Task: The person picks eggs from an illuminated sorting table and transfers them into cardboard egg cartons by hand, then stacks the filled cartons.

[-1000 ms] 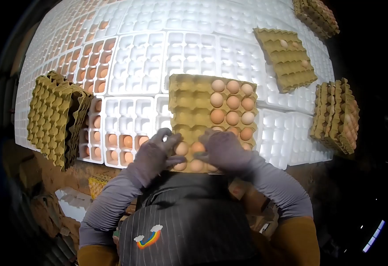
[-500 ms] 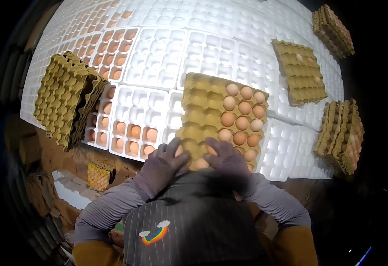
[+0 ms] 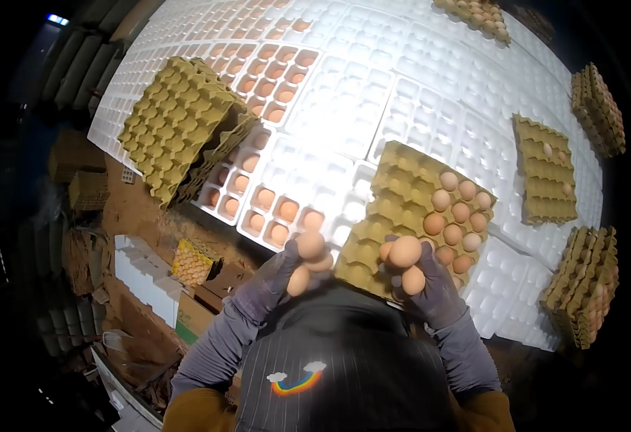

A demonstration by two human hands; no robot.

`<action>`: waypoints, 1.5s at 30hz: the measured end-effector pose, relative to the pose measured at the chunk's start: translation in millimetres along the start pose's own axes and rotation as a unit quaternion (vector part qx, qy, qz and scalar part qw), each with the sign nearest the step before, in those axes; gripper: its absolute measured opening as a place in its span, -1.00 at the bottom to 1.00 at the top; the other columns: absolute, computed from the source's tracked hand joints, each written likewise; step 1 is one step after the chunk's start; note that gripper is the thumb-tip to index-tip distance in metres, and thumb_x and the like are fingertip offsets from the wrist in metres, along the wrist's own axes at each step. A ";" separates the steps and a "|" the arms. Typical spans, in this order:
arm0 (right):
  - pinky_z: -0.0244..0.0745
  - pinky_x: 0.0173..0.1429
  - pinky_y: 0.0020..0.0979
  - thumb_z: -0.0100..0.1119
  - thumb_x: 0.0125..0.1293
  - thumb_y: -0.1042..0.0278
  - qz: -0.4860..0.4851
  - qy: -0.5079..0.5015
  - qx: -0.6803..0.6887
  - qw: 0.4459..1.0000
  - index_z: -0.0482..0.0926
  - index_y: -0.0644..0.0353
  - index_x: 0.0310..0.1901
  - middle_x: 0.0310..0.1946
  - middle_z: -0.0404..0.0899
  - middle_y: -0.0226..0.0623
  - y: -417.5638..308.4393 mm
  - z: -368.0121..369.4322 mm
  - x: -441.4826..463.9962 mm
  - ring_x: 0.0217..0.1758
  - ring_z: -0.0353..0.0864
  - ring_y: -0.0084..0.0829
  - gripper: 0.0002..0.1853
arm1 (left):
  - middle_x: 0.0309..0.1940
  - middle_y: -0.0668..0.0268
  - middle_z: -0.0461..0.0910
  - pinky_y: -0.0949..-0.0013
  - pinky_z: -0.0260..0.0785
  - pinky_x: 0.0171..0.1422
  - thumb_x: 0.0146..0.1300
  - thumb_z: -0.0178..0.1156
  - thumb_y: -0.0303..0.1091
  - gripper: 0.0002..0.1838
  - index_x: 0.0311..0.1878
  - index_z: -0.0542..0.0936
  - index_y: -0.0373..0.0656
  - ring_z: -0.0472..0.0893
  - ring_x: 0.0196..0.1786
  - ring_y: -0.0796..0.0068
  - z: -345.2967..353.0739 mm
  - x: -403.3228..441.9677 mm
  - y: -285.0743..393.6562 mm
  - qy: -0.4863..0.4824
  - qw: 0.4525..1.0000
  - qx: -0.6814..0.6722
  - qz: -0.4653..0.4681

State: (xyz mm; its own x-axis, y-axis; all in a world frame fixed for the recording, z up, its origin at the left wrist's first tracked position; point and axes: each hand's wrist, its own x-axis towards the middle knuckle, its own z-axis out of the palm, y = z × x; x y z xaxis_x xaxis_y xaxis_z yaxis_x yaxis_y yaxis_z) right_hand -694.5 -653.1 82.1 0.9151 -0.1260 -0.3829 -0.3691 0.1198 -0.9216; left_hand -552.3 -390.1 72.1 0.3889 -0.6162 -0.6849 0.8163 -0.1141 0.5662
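My left hand [image 3: 276, 277], gloved in grey, is closed around several brown eggs [image 3: 310, 244] in front of the white foam trays. Over the lower part of a brown pulp tray [image 3: 384, 194], my right hand [image 3: 434, 291], gloved too, grips several eggs [image 3: 405, 251]. More eggs [image 3: 460, 212] sit in the right-hand columns of that pulp tray, while its left cups hold none. Left of it, a foam tray [image 3: 287, 162] has eggs [image 3: 287, 210] in its lower cups.
A stack of pulp trays [image 3: 178, 115] leans at the left on egg-filled foam trays. At the right are a pulp tray with few eggs [image 3: 546, 173] and stacked trays [image 3: 582, 284]. Below left lie a white foam box [image 3: 146, 277] and an egg pack [image 3: 194, 263].
Both hands have lifted eggs out of the pulp tray's lower rows, and my left hand has moved left, off the tray. The view has turned, shifting the table contents rightward.
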 end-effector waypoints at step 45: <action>0.26 0.45 -0.15 0.31 0.28 0.21 -0.030 0.221 -0.545 0.808 0.61 0.01 0.16 0.07 0.65 -0.26 12.7 -146.3 75.7 0.23 0.53 -0.21 -0.60 | 0.23 0.13 0.56 -0.02 0.29 0.50 0.20 0.39 -0.45 -0.49 0.25 0.58 -0.20 0.43 0.40 -0.04 13.4 191.4 83.0 0.000 0.559 0.651 0.514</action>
State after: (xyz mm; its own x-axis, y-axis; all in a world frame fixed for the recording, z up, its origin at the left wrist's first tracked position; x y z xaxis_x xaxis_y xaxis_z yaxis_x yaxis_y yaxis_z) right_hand -653.6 -805.2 32.2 0.8785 -0.4675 -0.0985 -0.4700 -0.8085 -0.3543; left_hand -415.9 -527.9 -5.9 0.3672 -0.8775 0.3086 -0.8398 -0.1701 0.5156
